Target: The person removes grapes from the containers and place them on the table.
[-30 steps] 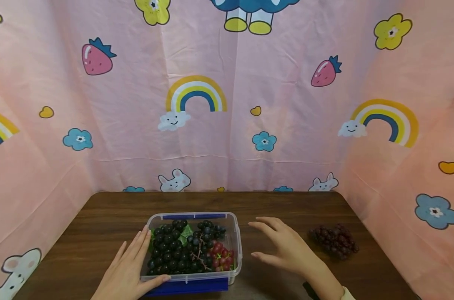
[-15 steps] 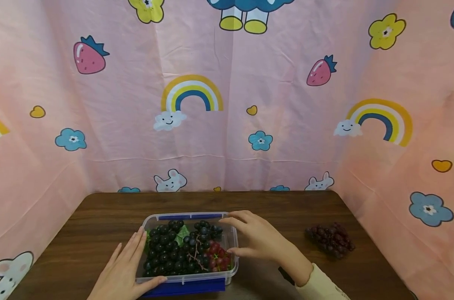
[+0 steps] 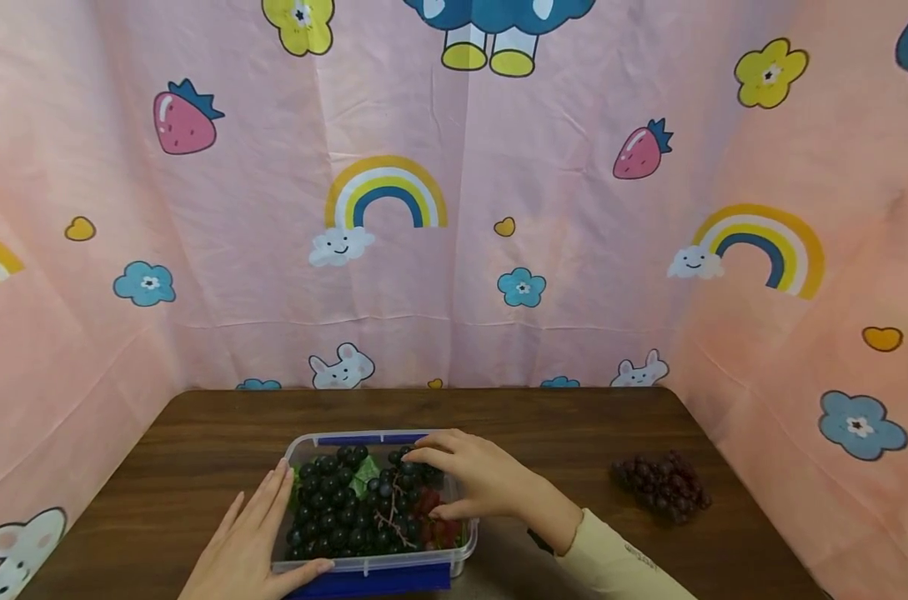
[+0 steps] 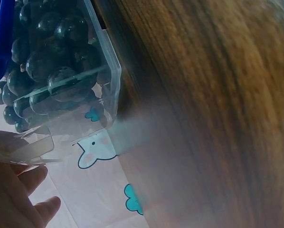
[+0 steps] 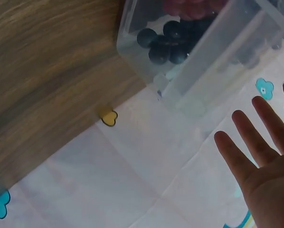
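A clear plastic box (image 3: 382, 559) with blue latches holds bunches of black grapes (image 3: 333, 510), a smaller bunch of red grapes (image 3: 442, 533) and a green leaf (image 3: 365, 475). My left hand (image 3: 243, 537) rests against the box's left side, its fingers straight and its thumb on the front rim. My right hand (image 3: 479, 477) is over the box's right part, fingers spread and gently bent, partly covering the grapes there. In the right wrist view, the fingers of my right hand (image 5: 270, 166) are apart with nothing between them, above the box wall (image 5: 213, 61).
A loose bunch of dark red grapes (image 3: 662, 486) lies on the brown wooden table (image 3: 559, 425) at the right. A pink patterned cloth (image 3: 423, 275) hangs around the table's back and sides. A blue latch flap (image 3: 371, 579) hangs at the box's front.
My right hand has moved left from beside the box to over its right part. My left hand stays at the box's left side. The head view has shifted slightly.
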The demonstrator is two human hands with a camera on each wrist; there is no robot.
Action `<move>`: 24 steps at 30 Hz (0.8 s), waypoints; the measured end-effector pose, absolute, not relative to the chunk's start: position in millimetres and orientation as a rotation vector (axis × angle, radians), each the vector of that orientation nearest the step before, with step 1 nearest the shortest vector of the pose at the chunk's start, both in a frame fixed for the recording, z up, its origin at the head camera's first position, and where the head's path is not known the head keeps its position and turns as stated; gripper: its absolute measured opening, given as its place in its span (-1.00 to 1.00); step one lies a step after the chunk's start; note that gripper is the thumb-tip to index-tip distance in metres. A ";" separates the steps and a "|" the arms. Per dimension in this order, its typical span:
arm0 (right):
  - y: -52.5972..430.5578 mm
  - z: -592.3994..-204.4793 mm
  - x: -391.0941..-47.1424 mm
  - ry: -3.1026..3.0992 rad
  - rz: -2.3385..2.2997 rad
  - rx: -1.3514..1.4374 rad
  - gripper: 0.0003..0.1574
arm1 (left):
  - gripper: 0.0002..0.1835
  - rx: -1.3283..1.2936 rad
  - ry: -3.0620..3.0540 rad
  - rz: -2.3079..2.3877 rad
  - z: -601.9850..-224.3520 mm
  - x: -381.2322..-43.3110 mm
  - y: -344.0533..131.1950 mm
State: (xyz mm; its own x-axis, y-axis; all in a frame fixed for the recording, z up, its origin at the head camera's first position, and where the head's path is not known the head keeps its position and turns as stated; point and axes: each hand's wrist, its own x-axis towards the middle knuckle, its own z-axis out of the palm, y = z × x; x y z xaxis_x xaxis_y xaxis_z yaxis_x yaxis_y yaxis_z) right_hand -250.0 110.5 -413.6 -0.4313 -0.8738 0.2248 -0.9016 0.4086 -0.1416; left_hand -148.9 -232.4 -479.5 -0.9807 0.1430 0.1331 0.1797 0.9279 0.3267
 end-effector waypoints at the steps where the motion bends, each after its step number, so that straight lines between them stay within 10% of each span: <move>1: 108.2 -415.8 -250.4 -2.535 0.363 1.616 -0.07 | 0.37 -0.248 -2.983 -0.523 -479.9 -147.9 -232.8; 24: 70.0 -427.5 -272.2 -2.577 0.169 1.696 0.03 | 0.35 -0.312 -2.944 -0.512 -474.6 -147.3 -231.9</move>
State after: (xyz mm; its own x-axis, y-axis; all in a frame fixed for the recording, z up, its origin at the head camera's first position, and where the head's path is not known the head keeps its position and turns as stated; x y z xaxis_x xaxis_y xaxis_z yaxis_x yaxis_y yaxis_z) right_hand -272.2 70.0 -427.5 -0.3962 -0.9123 0.1036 -0.9180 0.3916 -0.0626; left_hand -147.3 -231.9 -474.6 -0.9691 0.1792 0.1695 0.2259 0.9207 0.3183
